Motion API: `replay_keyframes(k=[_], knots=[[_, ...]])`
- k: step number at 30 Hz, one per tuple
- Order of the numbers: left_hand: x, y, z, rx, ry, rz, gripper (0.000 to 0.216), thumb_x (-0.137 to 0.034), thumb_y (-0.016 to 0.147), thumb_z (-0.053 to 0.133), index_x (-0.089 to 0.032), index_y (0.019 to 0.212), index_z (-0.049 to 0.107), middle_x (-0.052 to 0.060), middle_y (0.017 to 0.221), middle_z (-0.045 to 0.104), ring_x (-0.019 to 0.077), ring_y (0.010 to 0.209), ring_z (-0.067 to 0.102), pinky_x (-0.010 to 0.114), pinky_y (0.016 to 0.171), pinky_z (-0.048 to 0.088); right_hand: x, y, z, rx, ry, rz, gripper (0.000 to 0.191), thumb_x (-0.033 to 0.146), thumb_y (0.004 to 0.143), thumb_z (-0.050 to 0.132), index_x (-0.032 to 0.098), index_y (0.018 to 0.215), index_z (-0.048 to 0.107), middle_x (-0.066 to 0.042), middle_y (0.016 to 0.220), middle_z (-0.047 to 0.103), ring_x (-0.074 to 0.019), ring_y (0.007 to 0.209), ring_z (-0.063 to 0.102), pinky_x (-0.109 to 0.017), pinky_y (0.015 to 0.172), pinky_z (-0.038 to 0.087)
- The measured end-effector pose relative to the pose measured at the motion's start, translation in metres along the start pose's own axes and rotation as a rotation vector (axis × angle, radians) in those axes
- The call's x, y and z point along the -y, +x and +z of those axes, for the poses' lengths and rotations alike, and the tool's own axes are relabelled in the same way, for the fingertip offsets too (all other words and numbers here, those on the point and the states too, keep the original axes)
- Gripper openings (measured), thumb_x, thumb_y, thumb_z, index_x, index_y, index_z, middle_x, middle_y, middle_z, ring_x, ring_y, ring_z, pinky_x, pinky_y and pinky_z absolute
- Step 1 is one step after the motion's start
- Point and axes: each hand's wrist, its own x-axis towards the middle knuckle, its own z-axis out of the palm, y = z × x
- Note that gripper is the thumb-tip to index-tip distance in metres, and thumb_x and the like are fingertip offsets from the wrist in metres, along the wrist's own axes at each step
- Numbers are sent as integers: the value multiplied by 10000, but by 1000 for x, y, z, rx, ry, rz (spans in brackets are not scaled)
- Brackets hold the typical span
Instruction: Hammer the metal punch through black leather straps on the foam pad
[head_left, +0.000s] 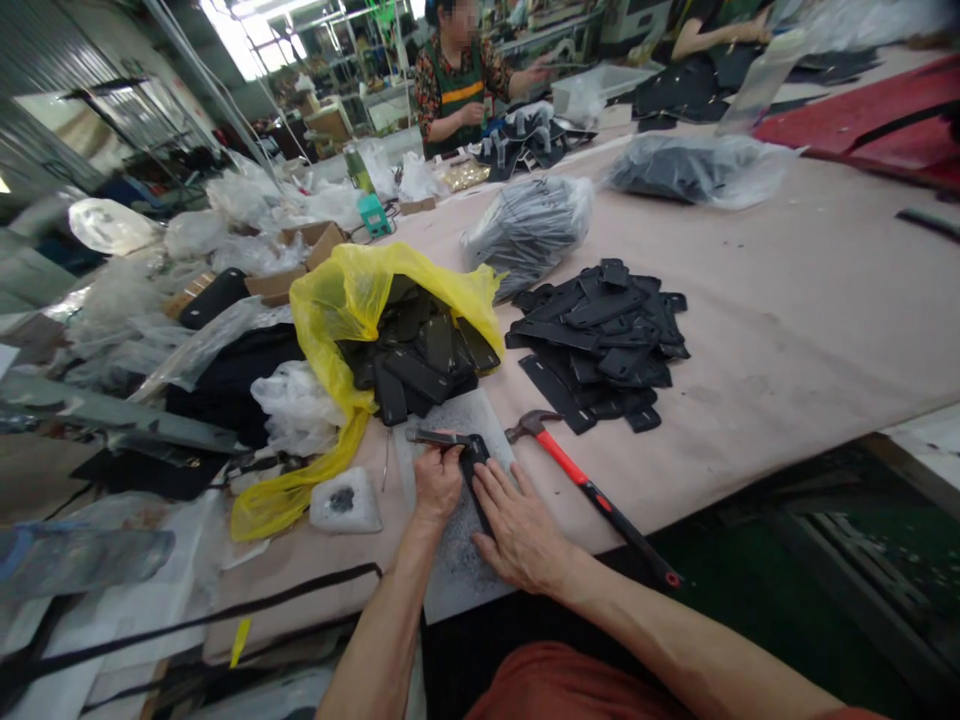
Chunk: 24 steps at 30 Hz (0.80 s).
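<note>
My left hand (437,485) is closed around a slim metal punch (439,437), which lies tilted with its end at the top of a narrow black strip (474,455). With fingers stretched out flat, my right hand (525,530) presses that strip against a pale cutting board (457,585) covered in dark specks. Part of the strip is hidden under the right hand. To the right of the board lies a claw hammer (566,462) with a red and black handle. A white block (345,503) with a dark patch on top sits left of the board.
Beyond the board, a yellow plastic bag (337,290) holds many black pieces. A pile of black strips (600,330) lies to its right. Clear bags with dark contents (532,225) stand farther back. Across the table stands a co-worker (465,90).
</note>
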Motion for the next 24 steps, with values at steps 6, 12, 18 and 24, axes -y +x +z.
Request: replay_keyframes(k=[6, 12, 18, 24], knots=[[8, -3, 8, 18, 12, 7, 207, -277, 894, 501, -182, 939, 679, 69, 961, 721, 201, 940, 663, 345, 897, 518, 0, -1, -2, -28, 37, 14, 685, 457, 896, 513, 37, 1428, 414, -196, 1515, 342, -336, 1423, 243, -503, 1170, 193], [9, -3, 10, 22, 41, -4, 214, -296, 894, 506, -182, 951, 678, 73, 965, 723, 208, 953, 665, 361, 908, 522, -3, 0, -2, -42, 62, 10, 692, 450, 894, 516, 31, 1434, 402, -202, 1510, 346, -337, 1427, 235, -512, 1170, 188], [4, -3, 10, 28, 64, -6, 221, -294, 900, 501, -175, 952, 680, 74, 964, 725, 201, 938, 670, 344, 889, 528, -5, 0, -1, -22, 77, 14, 699, 459, 905, 497, 25, 1441, 385, -203, 1520, 326, -345, 1431, 218, -525, 1169, 178], [4, -2, 12, 45, 129, 14, 235, -301, 899, 486, -180, 963, 678, 85, 986, 726, 211, 958, 671, 361, 905, 523, -7, 1, 1, -37, 84, 10, 703, 473, 910, 486, 25, 1443, 383, -203, 1511, 344, -348, 1427, 227, -533, 1168, 175]])
